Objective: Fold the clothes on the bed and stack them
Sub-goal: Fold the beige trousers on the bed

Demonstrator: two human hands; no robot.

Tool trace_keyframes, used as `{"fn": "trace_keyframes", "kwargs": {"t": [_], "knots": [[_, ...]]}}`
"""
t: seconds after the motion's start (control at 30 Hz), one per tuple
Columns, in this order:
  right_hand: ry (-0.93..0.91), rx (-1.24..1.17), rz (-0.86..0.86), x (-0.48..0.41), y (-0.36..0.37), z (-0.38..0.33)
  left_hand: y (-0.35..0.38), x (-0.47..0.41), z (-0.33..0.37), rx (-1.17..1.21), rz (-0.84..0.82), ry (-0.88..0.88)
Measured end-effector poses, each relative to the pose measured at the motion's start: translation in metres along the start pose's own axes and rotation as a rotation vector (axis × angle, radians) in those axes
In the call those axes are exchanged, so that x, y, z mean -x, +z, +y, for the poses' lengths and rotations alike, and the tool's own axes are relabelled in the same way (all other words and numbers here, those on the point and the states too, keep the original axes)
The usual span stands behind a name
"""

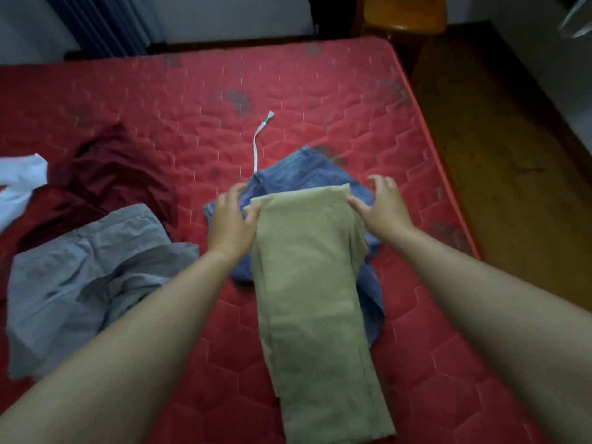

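Long khaki trousers (315,299), folded lengthwise, lie on the red mattress (192,100) with their far end resting over a blue denim garment (301,173). A white drawstring (258,145) runs out from the denim toward the far side. My left hand (232,219) is at the left far corner of the khaki trousers, thumb touching the edge, fingers spread. At the right far corner is my right hand (382,208), its thumb on the cloth and its fingers spread and lifted. Neither hand grips the cloth.
A crumpled grey garment (86,277) lies at the left. Behind it sit a dark red garment (118,177) and a white one (19,184). The mattress edge runs down the right side beside a wooden floor (499,149). A wooden chair (405,14) stands beyond the bed.
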State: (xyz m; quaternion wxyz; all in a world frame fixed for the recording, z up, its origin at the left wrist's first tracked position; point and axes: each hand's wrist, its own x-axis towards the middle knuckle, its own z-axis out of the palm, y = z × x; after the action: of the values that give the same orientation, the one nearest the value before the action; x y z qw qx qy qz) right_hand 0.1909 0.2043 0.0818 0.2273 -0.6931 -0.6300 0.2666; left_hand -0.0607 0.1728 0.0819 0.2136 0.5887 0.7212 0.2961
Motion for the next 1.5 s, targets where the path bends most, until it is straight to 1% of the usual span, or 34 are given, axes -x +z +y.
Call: {"fn": "trace_keyframes", "kwargs": {"t": [0.07,0.13,0.23,0.33,0.47,0.57,0.63,0.67,0.73,0.83,0.87,0.9,0.93,1.03,1.1,1.17,1.27,1.33,1.43,1.5], "knots": [[0.071,0.004,-0.076,0.02,0.044,0.041,0.041,0.029,-0.044,-0.047,-0.139,-0.065],[0.117,-0.007,-0.138,0.052,0.082,0.077,0.072,0.067,-0.081,-0.071,-0.244,-0.173],[0.164,-0.013,-0.197,0.096,0.123,0.114,0.105,0.113,-0.12,-0.05,-0.33,-0.303],[0.196,-0.006,-0.16,0.119,0.144,0.132,0.127,0.137,-0.134,-0.025,-0.377,-0.345],[0.274,-0.084,-0.016,0.127,0.154,0.139,0.145,0.139,-0.142,0.002,-0.298,-0.378],[0.33,-0.145,0.052,0.128,0.156,0.136,0.154,0.13,-0.143,0.112,-0.343,-0.419],[0.352,-0.155,0.06,0.132,0.156,0.132,0.155,0.128,-0.14,0.133,-0.372,-0.419],[0.351,-0.147,0.054,0.137,0.155,0.13,0.153,0.13,-0.137,0.151,-0.361,-0.416],[0.327,-0.128,0.057,0.145,0.153,0.122,0.145,0.136,-0.13,0.214,-0.269,-0.379],[0.234,-0.172,0.141,0.142,0.149,0.103,0.128,0.127,-0.12,0.298,-0.04,-0.268],[0.201,-0.195,0.164,0.136,0.148,0.097,0.123,0.12,-0.118,0.322,0.015,-0.238],[0.18,-0.212,0.17,0.129,0.148,0.092,0.119,0.112,-0.118,0.325,0.037,-0.212],[0.183,-0.22,0.155,0.122,0.149,0.09,0.116,0.106,-0.118,0.299,0.016,-0.2],[0.264,-0.203,0.027,0.105,0.15,0.093,0.122,0.102,-0.125,0.149,-0.19,-0.27],[0.27,-0.201,0.017,0.087,0.148,0.095,0.128,0.099,-0.132,0.132,-0.272,-0.307],[0.245,-0.167,0.02,0.059,0.146,0.094,0.133,0.081,-0.135,0.151,-0.283,-0.327],[0.208,-0.066,-0.071,0.014,0.15,0.093,0.141,0.04,-0.134,0.118,-0.28,-0.337],[0.192,-0.005,-0.102,-0.01,0.158,0.095,0.15,0.012,-0.134,0.065,-0.29,-0.316],[0.193,0.038,-0.057,-0.036,0.168,0.1,0.166,-0.023,-0.136,0.018,-0.295,-0.332],[0.241,0.005,-0.012,-0.045,0.172,0.104,0.171,-0.037,-0.136,0.082,-0.239,-0.375]]}}
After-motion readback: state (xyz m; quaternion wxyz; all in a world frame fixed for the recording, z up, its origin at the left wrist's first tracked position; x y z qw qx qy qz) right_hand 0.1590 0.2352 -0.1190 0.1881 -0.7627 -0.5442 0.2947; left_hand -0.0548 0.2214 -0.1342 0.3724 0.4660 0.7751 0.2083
